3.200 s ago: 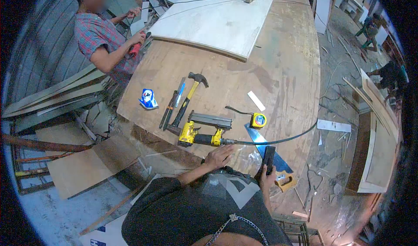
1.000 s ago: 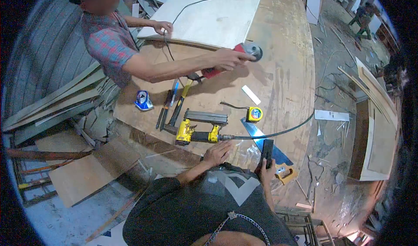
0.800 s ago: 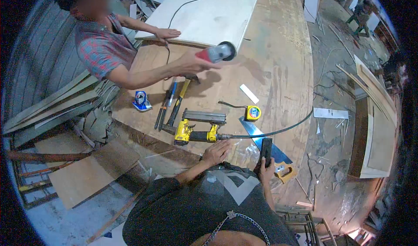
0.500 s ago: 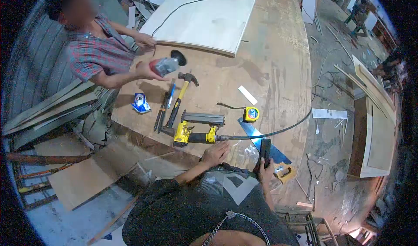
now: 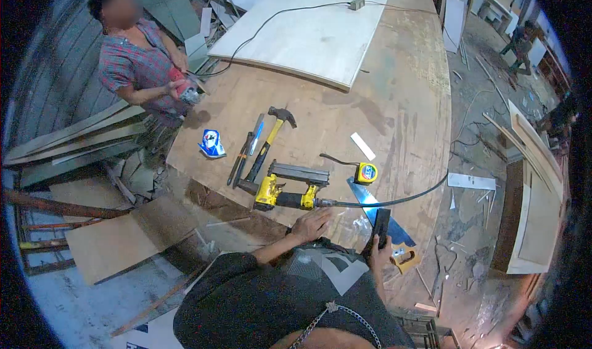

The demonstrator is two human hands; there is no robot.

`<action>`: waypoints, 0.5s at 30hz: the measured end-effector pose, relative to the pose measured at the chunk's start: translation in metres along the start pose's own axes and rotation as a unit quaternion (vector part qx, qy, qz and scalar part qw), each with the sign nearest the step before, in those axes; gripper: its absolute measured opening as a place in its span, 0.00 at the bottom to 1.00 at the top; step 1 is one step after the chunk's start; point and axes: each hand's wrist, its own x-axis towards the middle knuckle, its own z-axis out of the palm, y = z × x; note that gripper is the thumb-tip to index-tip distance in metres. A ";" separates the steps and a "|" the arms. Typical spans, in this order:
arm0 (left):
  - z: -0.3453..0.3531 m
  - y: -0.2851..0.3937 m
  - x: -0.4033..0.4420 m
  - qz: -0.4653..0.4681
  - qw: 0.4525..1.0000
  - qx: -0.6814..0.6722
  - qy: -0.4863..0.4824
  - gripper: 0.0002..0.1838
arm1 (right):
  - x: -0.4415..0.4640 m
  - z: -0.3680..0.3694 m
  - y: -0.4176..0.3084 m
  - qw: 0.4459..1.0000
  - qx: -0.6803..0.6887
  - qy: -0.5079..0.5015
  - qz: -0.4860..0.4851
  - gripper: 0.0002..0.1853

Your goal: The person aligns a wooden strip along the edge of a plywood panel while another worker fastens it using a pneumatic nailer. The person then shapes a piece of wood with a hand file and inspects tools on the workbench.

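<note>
My left hand [image 5: 311, 225] lies flat at the table's near edge, fingers stretched out, just below the yellow-and-black nail gun [image 5: 290, 188]. In my right hand [image 5: 380, 254] is a dark rectangular block [image 5: 382, 224], held upright over the hand saw [image 5: 365, 196]. The saw's yellow handle [image 5: 405, 258] shows beside that hand. A yellow tape measure [image 5: 366, 173] sits beyond the saw. Left of the nail gun's body are a hammer [image 5: 271, 140], a blue-and-silver slim tool [image 5: 256, 138] and a dark pencil-like tool [image 5: 240, 159].
A co-worker [image 5: 140, 65] at the left holds a red power tool [image 5: 182, 87]. A white panel [image 5: 302, 37] covers the table's far part. A blue-and-white packet [image 5: 212, 144] and a white strip [image 5: 363, 146] lie on the table [image 5: 407, 102]. A black hose [image 5: 413, 196] runs rightward from the nail gun.
The co-worker has drawn the power tool back from over the table toward their body. My view has shifted slightly; both my hands keep their poses.
</note>
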 end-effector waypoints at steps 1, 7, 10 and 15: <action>0.000 0.000 0.001 0.001 1.000 -0.001 0.001 0.18 | 0.000 -0.001 0.000 1.000 0.003 -0.001 -0.005 0.16; -0.002 0.002 0.001 -0.006 1.000 0.000 0.006 0.17 | 0.003 0.008 0.024 0.999 0.010 0.032 -0.037 0.14; -0.003 0.002 0.000 -0.008 1.000 -0.008 0.015 0.17 | 0.002 0.006 0.023 1.000 0.017 0.014 -0.008 0.13; -0.001 0.002 -0.001 -0.016 1.000 0.009 0.009 0.17 | 0.002 0.006 0.018 0.999 0.013 0.016 -0.036 0.13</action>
